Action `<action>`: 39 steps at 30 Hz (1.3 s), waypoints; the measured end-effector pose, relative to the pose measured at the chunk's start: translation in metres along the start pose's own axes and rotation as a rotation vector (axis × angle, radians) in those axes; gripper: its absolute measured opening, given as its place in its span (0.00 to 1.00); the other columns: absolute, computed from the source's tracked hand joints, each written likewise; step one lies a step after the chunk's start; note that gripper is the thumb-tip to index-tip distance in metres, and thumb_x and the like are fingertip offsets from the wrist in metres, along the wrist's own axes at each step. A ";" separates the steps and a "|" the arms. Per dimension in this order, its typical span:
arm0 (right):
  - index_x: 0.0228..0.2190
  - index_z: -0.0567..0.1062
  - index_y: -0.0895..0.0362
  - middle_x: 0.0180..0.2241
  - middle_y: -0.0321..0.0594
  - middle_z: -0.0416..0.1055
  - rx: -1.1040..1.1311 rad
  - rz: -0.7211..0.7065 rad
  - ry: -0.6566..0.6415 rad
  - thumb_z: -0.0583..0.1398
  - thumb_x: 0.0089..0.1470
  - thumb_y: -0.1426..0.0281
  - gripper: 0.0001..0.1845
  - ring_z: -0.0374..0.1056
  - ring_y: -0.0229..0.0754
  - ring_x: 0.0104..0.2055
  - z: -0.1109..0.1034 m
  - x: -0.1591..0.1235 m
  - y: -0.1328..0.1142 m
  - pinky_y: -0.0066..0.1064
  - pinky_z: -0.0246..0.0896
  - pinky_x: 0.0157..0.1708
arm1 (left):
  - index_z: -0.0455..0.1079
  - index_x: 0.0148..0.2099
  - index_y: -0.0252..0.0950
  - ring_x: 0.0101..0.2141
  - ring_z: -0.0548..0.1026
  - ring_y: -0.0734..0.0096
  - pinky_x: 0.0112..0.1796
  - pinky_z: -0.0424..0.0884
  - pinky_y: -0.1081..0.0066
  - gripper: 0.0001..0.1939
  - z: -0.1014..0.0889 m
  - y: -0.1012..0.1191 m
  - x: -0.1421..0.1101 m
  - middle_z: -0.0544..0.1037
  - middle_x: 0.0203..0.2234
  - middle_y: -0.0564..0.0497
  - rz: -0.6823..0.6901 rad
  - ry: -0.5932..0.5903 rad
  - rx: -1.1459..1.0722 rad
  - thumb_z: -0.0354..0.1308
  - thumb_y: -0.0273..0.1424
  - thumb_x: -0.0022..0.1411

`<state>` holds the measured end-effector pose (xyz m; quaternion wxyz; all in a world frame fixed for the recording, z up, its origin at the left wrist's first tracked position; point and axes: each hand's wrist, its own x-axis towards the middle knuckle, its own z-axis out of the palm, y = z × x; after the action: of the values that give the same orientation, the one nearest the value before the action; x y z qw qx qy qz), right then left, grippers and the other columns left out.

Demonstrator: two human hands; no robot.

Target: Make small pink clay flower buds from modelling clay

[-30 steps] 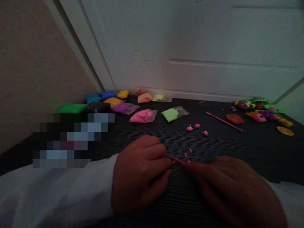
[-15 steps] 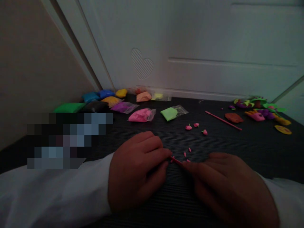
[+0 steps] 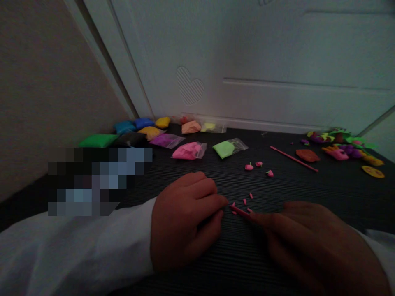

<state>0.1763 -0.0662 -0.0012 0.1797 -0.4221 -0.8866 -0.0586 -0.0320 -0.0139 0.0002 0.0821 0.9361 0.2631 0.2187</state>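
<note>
My right hand [image 3: 321, 242] is closed around a thin pink-red clay modelling tool [image 3: 242, 211], its index finger stretched along it and its tip pointing left. Close to that tip are the fingertips of my left hand [image 3: 188, 224], which is curled with thumb and forefinger near each other; whatever lies between them is hidden. Several tiny pink clay pieces [image 3: 245, 201] lie around the tool on the dark table. Beyond them sit three small pink clay buds with green bits, one of them a bud [image 3: 270, 173] at the right.
Bags of coloured clay line the back left, among them a pink bag [image 3: 188, 151] and a light green bag [image 3: 224, 149]. Toward the right lie another pink-red stick [image 3: 293, 158], a brownish-red lump [image 3: 307, 155] and colourful clay figures [image 3: 339, 152]. A white door [image 3: 262, 53] rises behind.
Another tiny pink piece now shows beside the tool's tip. The tip has drawn slightly away from my left fingertips. The whole view has shifted a little, with everything appearing further right.
</note>
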 end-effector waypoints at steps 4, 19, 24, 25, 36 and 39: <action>0.39 0.67 0.54 0.22 0.30 0.71 0.023 -0.003 -0.022 0.50 0.49 0.76 0.15 0.65 0.37 0.22 0.001 0.001 0.002 0.31 0.52 0.24 | 0.70 0.39 0.33 0.30 0.60 0.67 0.30 0.57 0.66 0.11 0.000 0.000 -0.001 0.66 0.27 0.49 -0.012 0.001 -0.008 0.47 0.25 0.58; 0.43 0.64 0.56 0.25 0.35 0.72 -0.126 -0.025 0.040 0.49 0.56 0.68 0.13 0.65 0.38 0.22 -0.015 -0.019 0.039 0.33 0.55 0.23 | 0.66 0.45 0.34 0.32 0.62 0.69 0.32 0.59 0.67 0.13 -0.001 -0.002 -0.003 0.66 0.32 0.50 -0.036 0.045 -0.047 0.48 0.24 0.57; 0.39 0.66 0.54 0.26 0.39 0.71 -0.289 -0.054 -0.067 0.48 0.55 0.67 0.11 0.65 0.42 0.24 -0.017 -0.025 0.061 0.35 0.57 0.22 | 0.67 0.43 0.34 0.32 0.61 0.69 0.32 0.60 0.67 0.13 0.000 -0.002 -0.003 0.66 0.31 0.49 -0.019 0.022 -0.041 0.48 0.24 0.56; 0.37 0.66 0.54 0.25 0.38 0.71 -0.280 -0.052 -0.077 0.48 0.54 0.68 0.10 0.65 0.42 0.23 -0.015 -0.026 0.062 0.35 0.57 0.23 | 0.67 0.43 0.34 0.32 0.61 0.69 0.31 0.60 0.68 0.12 0.000 -0.002 -0.003 0.66 0.31 0.49 -0.016 0.019 -0.035 0.48 0.24 0.57; 0.31 0.68 0.56 0.29 0.41 0.66 -0.126 0.055 -0.172 0.48 0.53 0.72 0.10 0.61 0.42 0.29 -0.007 -0.020 0.056 0.36 0.56 0.29 | 0.69 0.39 0.33 0.32 0.61 0.69 0.32 0.59 0.67 0.11 -0.002 -0.002 -0.002 0.65 0.29 0.48 0.008 0.016 -0.038 0.47 0.24 0.56; 0.32 0.68 0.56 0.29 0.41 0.65 -0.106 0.056 -0.160 0.48 0.53 0.72 0.10 0.60 0.41 0.29 -0.005 -0.020 0.057 0.36 0.56 0.30 | 0.69 0.39 0.33 0.32 0.61 0.69 0.32 0.59 0.67 0.11 -0.002 -0.002 -0.002 0.65 0.30 0.48 0.002 0.015 -0.032 0.47 0.24 0.56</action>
<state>0.2329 -0.0454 -0.0065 0.0872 -0.4592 -0.8815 -0.0666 -0.0354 -0.0128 0.0003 0.0949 0.9333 0.2591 0.2299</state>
